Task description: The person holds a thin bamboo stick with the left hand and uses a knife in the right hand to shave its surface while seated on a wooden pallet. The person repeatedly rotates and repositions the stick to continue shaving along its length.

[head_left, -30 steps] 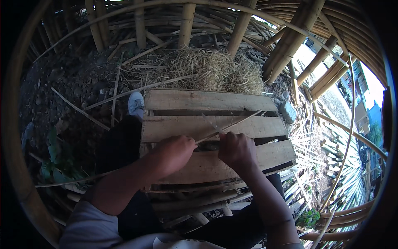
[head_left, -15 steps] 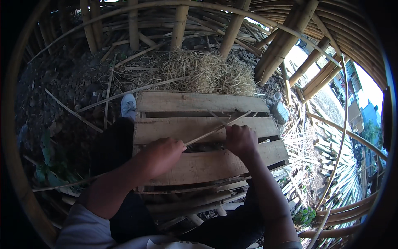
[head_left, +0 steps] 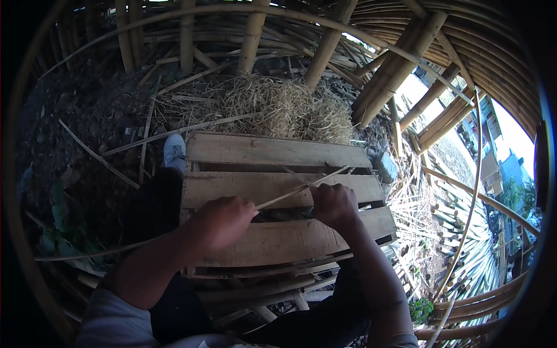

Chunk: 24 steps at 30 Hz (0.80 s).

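My left hand (head_left: pixel 221 221) is closed on the near end of a thin bamboo strip (head_left: pixel 301 188) that slants up to the right over a wooden pallet (head_left: pixel 278 152). My right hand (head_left: pixel 333 204) is closed around the same strip, or a tool against it; what is in its fist is hidden. Both hands hover above the pallet's middle boards. My left leg and a light shoe (head_left: pixel 174 152) lie along the pallet's left side.
A heap of dry straw-like shavings (head_left: pixel 284 107) lies beyond the pallet. Thick bamboo poles (head_left: pixel 400 69) lean at the back and right. Loose bamboo strips (head_left: pixel 418 209) litter the ground on the right. Dark soil covers the left.
The view has shifted slightly downward and the pallet sits higher in the picture. My hands stay on the strip, with the left hand a little farther from the right.
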Tool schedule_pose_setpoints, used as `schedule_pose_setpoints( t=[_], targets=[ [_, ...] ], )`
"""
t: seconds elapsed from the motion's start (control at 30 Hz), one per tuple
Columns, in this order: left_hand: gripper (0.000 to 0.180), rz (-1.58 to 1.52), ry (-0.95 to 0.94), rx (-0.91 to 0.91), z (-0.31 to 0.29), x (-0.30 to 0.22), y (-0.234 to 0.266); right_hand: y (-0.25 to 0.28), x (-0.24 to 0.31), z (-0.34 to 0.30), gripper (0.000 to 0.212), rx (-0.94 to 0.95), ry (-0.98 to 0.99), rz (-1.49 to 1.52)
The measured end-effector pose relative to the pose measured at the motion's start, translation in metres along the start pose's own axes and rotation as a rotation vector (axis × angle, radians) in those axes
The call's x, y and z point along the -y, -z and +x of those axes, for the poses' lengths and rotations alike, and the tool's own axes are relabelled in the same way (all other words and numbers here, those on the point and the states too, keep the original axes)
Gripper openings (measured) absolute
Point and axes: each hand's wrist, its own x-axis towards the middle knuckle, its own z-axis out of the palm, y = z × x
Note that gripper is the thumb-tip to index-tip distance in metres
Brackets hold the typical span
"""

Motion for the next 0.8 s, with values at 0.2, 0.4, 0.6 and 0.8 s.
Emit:
schedule_pose_setpoints(
  t=[0.2,0.4,0.6,0.8],
  targets=[
    [0.035,-0.034,-0.013,0.016,0.0,-0.007,-0.003,-0.008,-0.085,-0.027,0.03,0.336,-0.28,0.098],
    [0.036,-0.045,-0.004,0.014,0.008,0.001,-0.002,0.0,-0.017,-0.009,0.021,0.092,0.004,0.099],
    [0.037,-0.033,-0.013,-0.016,0.005,-0.002,-0.002,0.003,-0.068,-0.012,0.03,0.565,-0.383,-0.016],
    [0.034,-0.005,-0.013,0.027,-0.003,-0.004,0.008,0.016,-0.065,-0.02,0.015,0.477,-0.17,0.002]
  ],
)
